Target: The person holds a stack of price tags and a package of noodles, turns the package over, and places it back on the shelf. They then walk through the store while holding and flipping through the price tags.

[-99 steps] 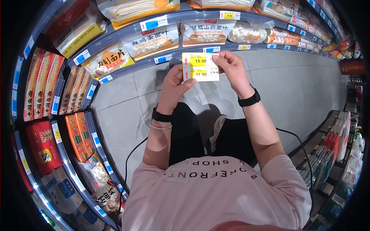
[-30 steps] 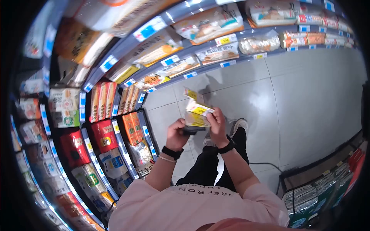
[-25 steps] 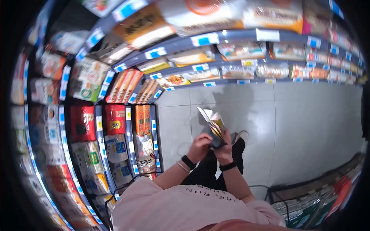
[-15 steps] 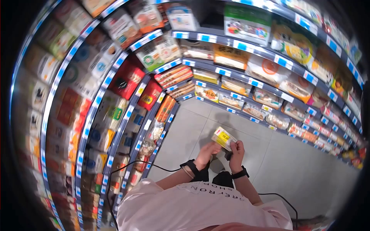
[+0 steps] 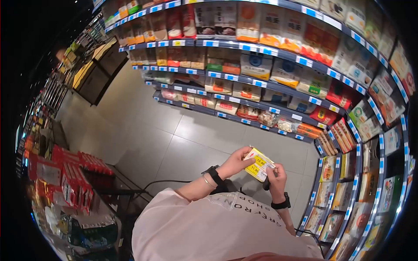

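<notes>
Between my two hands is a small stack of yellow and white price tags, with printed prices facing up. My left hand grips the stack's left side, thumb on top. At the lower right edge, my right hand pinches the tags between thumb and fingers. Something small and dark shows under the right hand; I cannot make out what it is. Both wrists carry black bands. The tags are held in front of my chest, above the tiled floor.
Ahead, long shelves hold bagged goods, with blue and white labels along their edges. Another shelf unit curves down on the right. Red packages are piled at the left. A black cable runs beside my left arm. Farther back stands a display counter.
My view has swung to the left, bringing the aisle and red packages into sight. The tags are now closer to my chest, and their printed faces show more fully.
</notes>
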Demonstrator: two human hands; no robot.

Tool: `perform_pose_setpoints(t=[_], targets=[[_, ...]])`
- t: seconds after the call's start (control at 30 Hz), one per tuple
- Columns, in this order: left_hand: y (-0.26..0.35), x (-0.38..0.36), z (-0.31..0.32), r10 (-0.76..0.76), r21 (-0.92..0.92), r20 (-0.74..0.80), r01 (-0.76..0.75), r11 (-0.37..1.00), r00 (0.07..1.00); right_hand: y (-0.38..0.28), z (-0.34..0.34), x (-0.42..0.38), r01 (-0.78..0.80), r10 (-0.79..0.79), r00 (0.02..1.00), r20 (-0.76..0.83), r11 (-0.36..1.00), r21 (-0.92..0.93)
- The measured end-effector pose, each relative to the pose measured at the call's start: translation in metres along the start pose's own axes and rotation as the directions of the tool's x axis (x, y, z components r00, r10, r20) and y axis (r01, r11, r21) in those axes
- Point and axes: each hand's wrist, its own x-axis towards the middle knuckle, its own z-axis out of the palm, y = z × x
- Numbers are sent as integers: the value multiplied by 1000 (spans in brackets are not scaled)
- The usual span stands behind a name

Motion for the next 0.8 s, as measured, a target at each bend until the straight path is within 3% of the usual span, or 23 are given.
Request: perform_pose_setpoints(t=[0.1,0.27,0.33,0.4,0.5,0.63,0.8], targets=[[1,-35,-56,162,-92,-186,-181,979,969,9,58,29,29,-19,985,171,998,-54],[12,-93,-163,218,-164,-452,-321,933,865,29,185,86,-24,43,899,437,998,-49],[22,-114,-214,344,-72,-494,-432,899,799,25,246,109,50,8,845,535,994,-95],[47,-139,-262,390,30,-494,-433,901,777,17,307,127,80,-13,774,633,994,-78],[85,-173,-312,337,-47,-568,-437,898,751,-17,387,142,151,-100,699,708,989,-9],[108,-194,-363,369,38,-709,-490,871,600,-26,467,166,97,-104,609,786,994,57],[119,-204,-415,310,25,-807,-494,869,503,-14,545,194,10,-58,537,842,998,63]])
